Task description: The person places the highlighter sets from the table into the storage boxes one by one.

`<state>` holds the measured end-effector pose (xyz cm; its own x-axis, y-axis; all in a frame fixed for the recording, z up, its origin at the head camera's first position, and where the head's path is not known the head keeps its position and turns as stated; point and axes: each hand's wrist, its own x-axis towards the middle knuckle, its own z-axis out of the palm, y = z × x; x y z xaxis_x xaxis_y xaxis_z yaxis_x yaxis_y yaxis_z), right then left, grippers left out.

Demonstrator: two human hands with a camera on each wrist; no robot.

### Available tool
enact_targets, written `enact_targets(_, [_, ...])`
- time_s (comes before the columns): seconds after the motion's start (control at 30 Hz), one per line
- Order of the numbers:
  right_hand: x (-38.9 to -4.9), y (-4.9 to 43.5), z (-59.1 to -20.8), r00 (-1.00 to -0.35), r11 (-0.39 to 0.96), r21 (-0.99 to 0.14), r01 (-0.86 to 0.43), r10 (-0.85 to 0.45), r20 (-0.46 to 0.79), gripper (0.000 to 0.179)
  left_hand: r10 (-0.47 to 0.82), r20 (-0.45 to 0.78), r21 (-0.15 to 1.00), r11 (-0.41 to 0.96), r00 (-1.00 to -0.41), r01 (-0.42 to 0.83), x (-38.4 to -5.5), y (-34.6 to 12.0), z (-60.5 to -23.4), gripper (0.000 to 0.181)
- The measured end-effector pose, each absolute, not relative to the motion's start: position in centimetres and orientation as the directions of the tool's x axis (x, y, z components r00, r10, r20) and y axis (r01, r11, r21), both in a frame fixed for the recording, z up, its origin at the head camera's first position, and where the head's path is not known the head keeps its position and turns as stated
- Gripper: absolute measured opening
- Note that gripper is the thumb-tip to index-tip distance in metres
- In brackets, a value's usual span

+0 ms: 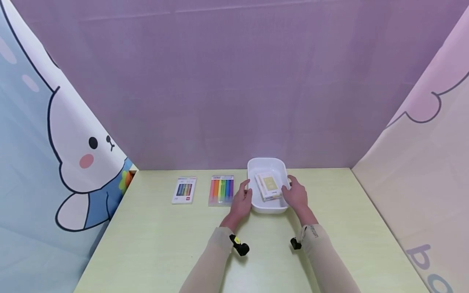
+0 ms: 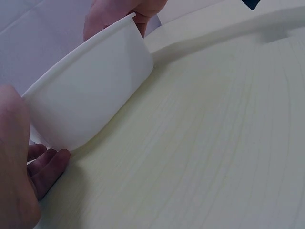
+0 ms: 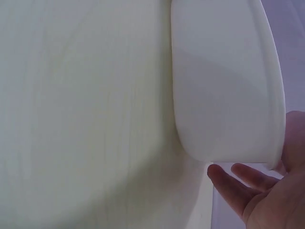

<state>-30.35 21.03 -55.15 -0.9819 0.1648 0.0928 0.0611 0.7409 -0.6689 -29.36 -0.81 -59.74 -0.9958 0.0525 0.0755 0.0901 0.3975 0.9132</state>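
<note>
A white plastic basin (image 1: pixel 266 165) stands at the table's back edge in the head view, with a small white box with a yellow panel (image 1: pixel 270 184) lying tilted inside it. My left hand (image 1: pixel 241 201) holds the basin's left side; in the left wrist view its fingers (image 2: pixel 50 164) curl low against the outer wall. On the opposite side my right hand (image 1: pixel 296 196) grips the rim. The right wrist view shows the thumb side behind the rim and the fingers (image 3: pixel 233 188) on the outside of the basin. Whether the basin's bottom is lifted, I cannot tell.
Left of the basin lies a clear pack of rainbow-coloured pens (image 1: pixel 221 190). Farther left is a white box with coloured sticks pictured on it (image 1: pixel 184 190). A purple cloth wall (image 1: pixel 234 89) rises behind the pale table (image 1: pixel 154 248), and printed panels flank both sides.
</note>
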Motion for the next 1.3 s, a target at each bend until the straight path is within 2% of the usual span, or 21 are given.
enact_targets(0.2, [-30.3, 21.2, -55.9, -0.975, 0.715, -0.697, 0.053, 0.187, 0.118, 0.051, 0.056, 0.072, 0.916, 0.391, -0.996, 0.088, -29.2, -0.9, -59.6, 0.044])
enact_targets(0.7, [-30.3, 21.3, -56.4, -0.973, 0.617, -0.778, 0.121, 0.228, 0.03, 0.057, 0.046, 0.086, 0.91, 0.403, -0.995, 0.097, -29.1, -0.8, -59.5, 0.047])
enact_targets(1.0, [-30.3, 21.3, -56.5, -0.97, 0.61, -0.78, 0.138, 0.244, 0.019, 0.057, 0.054, 0.028, 0.944, 0.326, -0.998, 0.044, -28.7, -0.7, -59.0, 0.05])
enact_targets(1.17, [-30.3, 21.3, -56.5, -0.969, 0.615, -0.777, 0.136, 0.247, 0.026, 0.057, 0.004, 0.074, 0.96, 0.27, -0.997, 0.072, -28.3, -1.0, -57.8, 0.048])
enact_targets(1.3, [-30.3, 21.2, -56.3, -0.969, 0.608, -0.783, 0.131, 0.247, 0.029, 0.057, -0.014, 0.12, 0.952, 0.286, -0.993, 0.111, -28.0, -1.9, -56.6, 0.044])
